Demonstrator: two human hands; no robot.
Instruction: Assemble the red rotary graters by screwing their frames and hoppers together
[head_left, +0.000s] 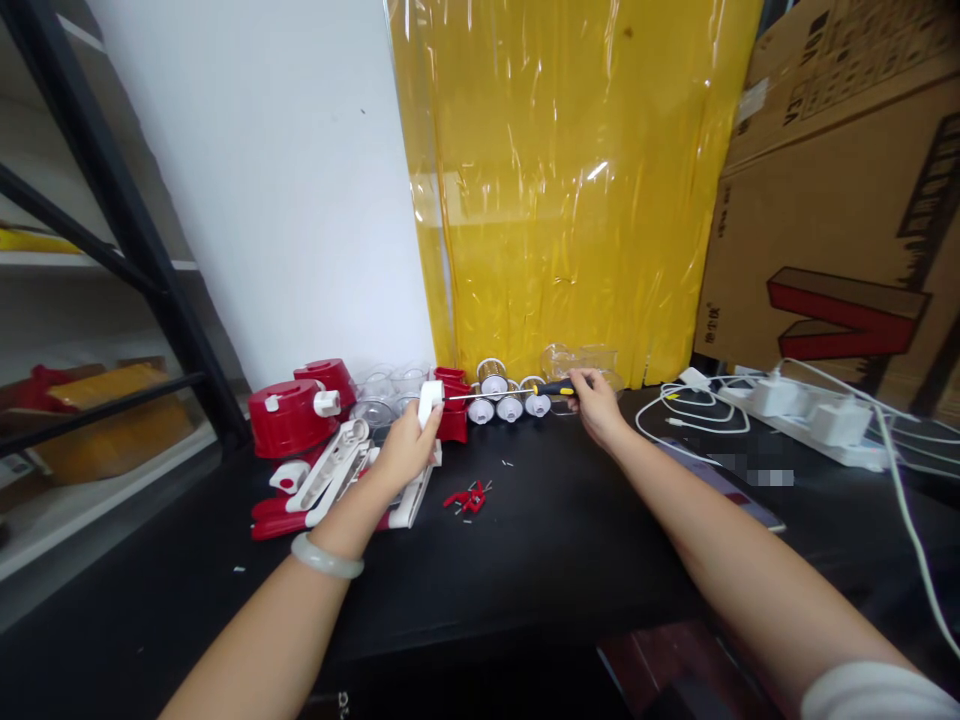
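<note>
My left hand grips a small white plastic part above the black table. In my right hand is a screwdriver with a black and yellow handle, held level, its shaft pointing left and its tip at the white part. Whether the tip sits in a screw is too small to tell. Below lie small red pieces with loose screws. White and red lever-like parts are heaped beside my left forearm, near red drum-shaped housings. White-ended cylinders stand behind the screwdriver.
Clear cups and red parts line the wall; clear plastic pieces sit behind my right hand. At right are a power strip with white cables, a flat dark device and a large cardboard box. Shelving stands left.
</note>
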